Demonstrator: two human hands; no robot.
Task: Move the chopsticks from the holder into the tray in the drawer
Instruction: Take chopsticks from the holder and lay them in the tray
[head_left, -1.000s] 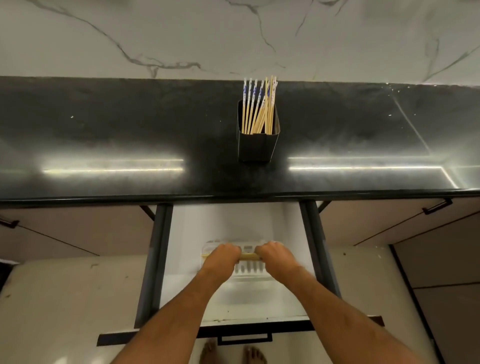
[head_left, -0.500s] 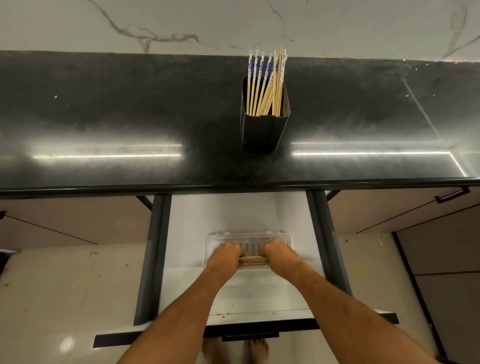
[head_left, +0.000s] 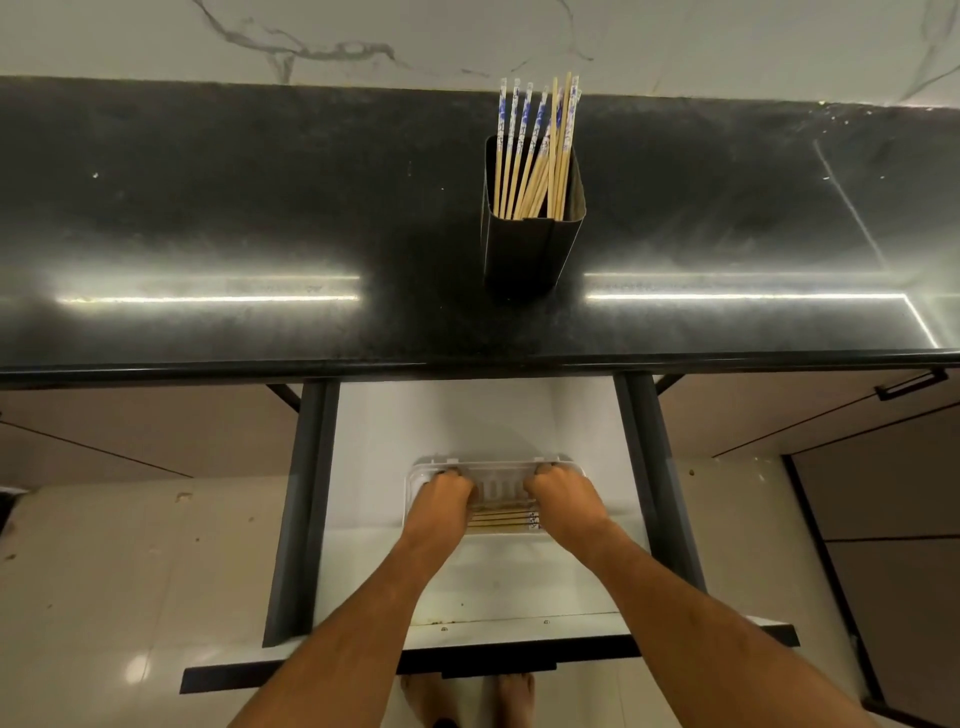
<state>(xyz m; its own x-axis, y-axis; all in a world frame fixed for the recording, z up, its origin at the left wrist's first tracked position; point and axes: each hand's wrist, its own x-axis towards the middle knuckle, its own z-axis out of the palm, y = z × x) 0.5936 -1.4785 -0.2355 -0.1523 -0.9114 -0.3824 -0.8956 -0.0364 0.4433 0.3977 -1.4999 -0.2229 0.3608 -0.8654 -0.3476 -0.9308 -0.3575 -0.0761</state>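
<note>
Both hands, left hand (head_left: 445, 493) and right hand (head_left: 563, 493), curled onto the clear tray (head_left: 569, 467) in the open drawer (head_left: 467, 415); whether they gripped it was unclear. Some chopsticks (head_left: 506, 521) lay in the tray between the wrists. At twelve o'clock, the holder (head_left: 530, 249) kept the remaining chopsticks (head_left: 535, 150).

Both hands have spread apart, uncovering more chopsticks (head_left: 503, 521) lying in the tray (head_left: 498, 464).

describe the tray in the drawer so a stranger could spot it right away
Below the edge of the black stone countertop, one white drawer stands pulled open. On its floor lies a clear plastic tray, with the left hand and right hand at its two ends. It alone is see-through, with a few wooden chopsticks lying flat inside.
</note>
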